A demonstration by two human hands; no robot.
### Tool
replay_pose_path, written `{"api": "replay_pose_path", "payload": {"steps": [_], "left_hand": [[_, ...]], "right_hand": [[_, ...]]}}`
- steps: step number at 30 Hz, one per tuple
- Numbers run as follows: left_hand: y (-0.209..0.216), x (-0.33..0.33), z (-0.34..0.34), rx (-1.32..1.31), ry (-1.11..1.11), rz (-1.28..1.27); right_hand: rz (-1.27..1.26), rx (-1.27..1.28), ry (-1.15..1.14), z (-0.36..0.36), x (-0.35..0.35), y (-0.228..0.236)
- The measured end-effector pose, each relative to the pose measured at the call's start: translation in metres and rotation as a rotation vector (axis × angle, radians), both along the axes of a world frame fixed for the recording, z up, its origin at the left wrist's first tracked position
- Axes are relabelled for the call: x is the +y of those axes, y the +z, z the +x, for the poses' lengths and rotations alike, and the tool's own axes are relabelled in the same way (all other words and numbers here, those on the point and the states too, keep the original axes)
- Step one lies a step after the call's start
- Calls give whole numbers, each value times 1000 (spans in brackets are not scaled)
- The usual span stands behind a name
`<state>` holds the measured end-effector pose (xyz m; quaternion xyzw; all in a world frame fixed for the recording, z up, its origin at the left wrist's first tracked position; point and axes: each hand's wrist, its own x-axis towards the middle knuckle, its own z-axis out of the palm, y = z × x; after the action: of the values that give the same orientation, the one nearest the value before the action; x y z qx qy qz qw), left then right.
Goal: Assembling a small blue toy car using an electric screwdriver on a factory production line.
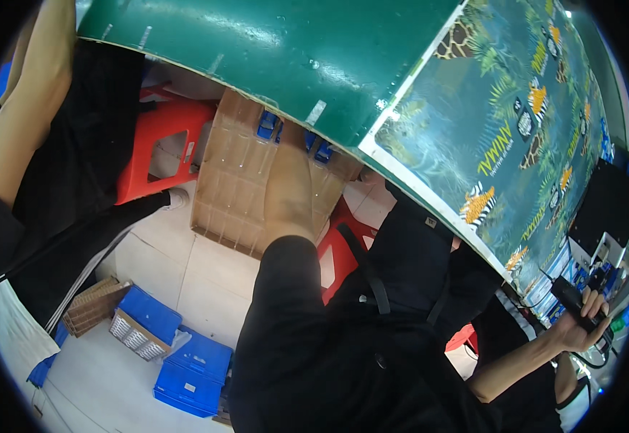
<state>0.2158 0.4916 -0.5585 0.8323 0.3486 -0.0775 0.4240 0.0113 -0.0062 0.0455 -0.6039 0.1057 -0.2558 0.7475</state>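
One black device (568, 295) gripped by right hand (576, 328); left arm (290, 184) over one cardboard tray (231, 169), hand hidden, can't tell its grip

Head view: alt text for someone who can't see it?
The person's left forearm reaches over a compartmented cardboard box holding blue plastic pieces, the hand hidden by a green table. The right hand holds a black handheld device. Blue plastic boxes stand on the floor, lower left.
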Motion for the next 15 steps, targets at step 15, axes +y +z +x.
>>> {"api": "replay_pose_path", "payload": {"steps": [15], "left_hand": [[8,-6,6,-184,9,82]], "right_hand": [[37,44,33,0,-5,9]]}}
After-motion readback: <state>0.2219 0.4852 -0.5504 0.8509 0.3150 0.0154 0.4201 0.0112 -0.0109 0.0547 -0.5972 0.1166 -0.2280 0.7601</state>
